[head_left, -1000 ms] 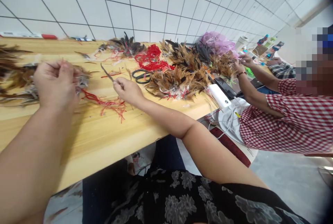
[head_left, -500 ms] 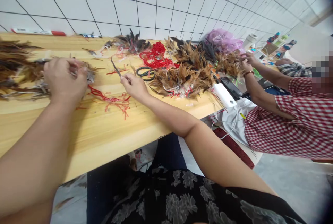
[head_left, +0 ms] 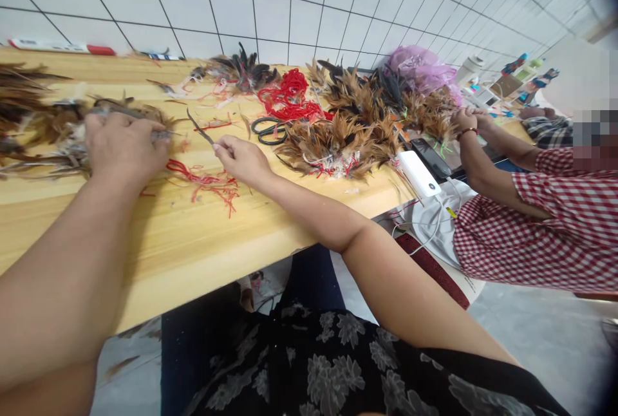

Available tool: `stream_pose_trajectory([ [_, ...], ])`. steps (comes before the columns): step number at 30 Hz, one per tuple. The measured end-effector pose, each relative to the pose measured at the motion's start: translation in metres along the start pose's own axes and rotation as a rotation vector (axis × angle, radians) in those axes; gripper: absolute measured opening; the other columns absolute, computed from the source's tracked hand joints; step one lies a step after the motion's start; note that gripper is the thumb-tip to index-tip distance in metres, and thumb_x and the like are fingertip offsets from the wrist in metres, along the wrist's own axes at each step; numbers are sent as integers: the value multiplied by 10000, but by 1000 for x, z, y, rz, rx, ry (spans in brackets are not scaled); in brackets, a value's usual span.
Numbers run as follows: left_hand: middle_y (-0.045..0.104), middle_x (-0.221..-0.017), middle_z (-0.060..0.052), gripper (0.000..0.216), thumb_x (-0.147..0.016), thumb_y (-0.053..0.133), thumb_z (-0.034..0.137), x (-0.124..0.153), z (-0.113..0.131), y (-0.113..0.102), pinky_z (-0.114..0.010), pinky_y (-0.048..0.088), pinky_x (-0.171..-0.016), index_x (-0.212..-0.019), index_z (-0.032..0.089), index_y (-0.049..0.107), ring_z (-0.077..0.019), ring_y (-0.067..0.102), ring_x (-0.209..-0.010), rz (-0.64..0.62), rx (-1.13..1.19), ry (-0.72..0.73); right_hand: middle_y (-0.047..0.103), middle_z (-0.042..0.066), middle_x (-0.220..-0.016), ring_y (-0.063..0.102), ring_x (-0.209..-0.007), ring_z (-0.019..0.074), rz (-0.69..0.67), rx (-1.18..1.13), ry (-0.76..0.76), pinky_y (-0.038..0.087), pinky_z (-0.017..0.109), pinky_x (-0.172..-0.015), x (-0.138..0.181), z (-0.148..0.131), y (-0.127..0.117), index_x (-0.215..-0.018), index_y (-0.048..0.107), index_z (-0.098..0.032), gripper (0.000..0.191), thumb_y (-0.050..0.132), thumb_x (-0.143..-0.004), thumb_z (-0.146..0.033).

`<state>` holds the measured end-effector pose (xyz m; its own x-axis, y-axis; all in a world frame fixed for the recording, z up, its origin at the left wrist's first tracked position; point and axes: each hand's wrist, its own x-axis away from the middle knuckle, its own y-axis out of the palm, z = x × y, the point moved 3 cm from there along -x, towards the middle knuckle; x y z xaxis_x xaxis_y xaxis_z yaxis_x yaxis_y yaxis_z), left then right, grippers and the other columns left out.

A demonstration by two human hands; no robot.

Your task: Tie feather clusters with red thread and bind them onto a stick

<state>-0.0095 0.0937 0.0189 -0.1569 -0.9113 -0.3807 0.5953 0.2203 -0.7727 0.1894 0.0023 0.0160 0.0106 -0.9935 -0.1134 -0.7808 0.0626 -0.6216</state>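
Note:
My left hand (head_left: pixel 123 145) is over the near right part of a heap of brown and grey feathers (head_left: pixel 67 123), its fingers apart and reaching down among them; the fingertips are partly hidden. My right hand (head_left: pixel 241 158) pinches the lower end of one thin dark feather (head_left: pixel 199 126) between thumb and fingers, the feather pointing up and left above the wooden table (head_left: pixel 193 255). Between the hands, on the tabletop, lie loose red threads (head_left: pixel 207 184). Beyond my right hand are black-handled scissors (head_left: pixel 269 131), mostly covered at the blade end by a bundle of brown feathers (head_left: pixel 338 142).
Red cord (head_left: pixel 287 97) lies tangled behind the scissors. Along the tiled wall are a red-capped marker (head_left: pixel 62 47), dark feathers (head_left: pixel 246 71) and a purple bag (head_left: pixel 420 68). A white power bank (head_left: pixel 418 174) and a phone (head_left: pixel 431 157) lie near a co-worker's hands (head_left: pixel 468 121).
My left hand has gone from a pinch to spread fingers, lowered onto the feathers. My right hand, still with the dark feather, has shifted slightly left. The co-worker's hands have come closer together.

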Motion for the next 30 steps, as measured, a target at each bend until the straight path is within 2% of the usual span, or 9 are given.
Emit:
stream_pose_trajectory([
  [3,753,-998,-182,118,-751,709,257,0,1,-1,-679,298,-1350,-727,225,598,-458,639,-1324,-21,-20,-24,663,-18,-942,570,-868,151,-32,17,10,352,288,-761,0,0,1,-1028,699,-216,327,550,-1215,-439],
  [7,612,-821,-102,164,-743,708,275,1,9,-7,-697,301,-1352,-710,245,550,-463,632,-1302,-11,13,-18,644,-11,-969,549,-904,151,-82,58,27,344,291,-782,1,-3,1,-1087,695,-202,263,551,-1215,-381],
  [13,518,-754,-55,163,-840,681,269,12,33,-17,-650,318,-1374,-768,268,535,-452,657,-1309,82,129,84,663,-5,-984,562,-916,156,-85,82,41,347,293,-771,2,-8,-3,-1056,660,-217,310,509,-1231,-424],
  [17,507,-765,-45,190,-770,750,210,17,52,-8,-586,340,-1363,-685,265,590,-411,659,-1187,63,299,97,733,-9,-1026,608,-910,150,-12,96,29,401,294,-797,1,-3,-5,-1130,712,-205,354,481,-1225,-456],
  [19,522,-774,-33,173,-736,763,180,20,60,0,-508,410,-1278,-669,253,621,-342,620,-1016,13,375,64,754,-23,-1035,641,-932,143,20,84,22,426,296,-820,-2,0,-4,-1142,737,-209,353,500,-1197,-464],
  [21,563,-804,-25,139,-729,766,171,23,66,8,-407,461,-1086,-680,234,653,-274,549,-872,-48,452,-1,761,-45,-994,670,-947,136,64,54,34,437,299,-829,-4,2,-3,-1109,763,-226,303,549,-1156,-435],
  [24,613,-842,-19,58,-739,769,203,28,70,13,-331,384,-851,-713,210,718,-227,521,-808,-58,551,-30,765,-45,-932,708,-983,141,113,-6,47,444,304,-843,-6,2,-2,-1083,799,-246,223,613,-1112,-365],
  [27,641,-789,-6,40,-756,778,203,31,70,13,-312,345,-779,-724,197,756,-208,523,-775,-19,632,-58,803,-12,-1032,740,-1085,161,82,17,26,471,295,-881,-2,-3,-4,-1149,814,-237,226,618,-1130,-349],
  [30,635,-694,22,121,-799,759,111,33,72,10,-302,333,-723,-704,184,742,-176,481,-687,-35,675,-169,832,46,-1248,748,-1170,176,1,112,-10,510,288,-935,5,-10,-6,-1303,797,-200,366,508,-1214,-407],
])
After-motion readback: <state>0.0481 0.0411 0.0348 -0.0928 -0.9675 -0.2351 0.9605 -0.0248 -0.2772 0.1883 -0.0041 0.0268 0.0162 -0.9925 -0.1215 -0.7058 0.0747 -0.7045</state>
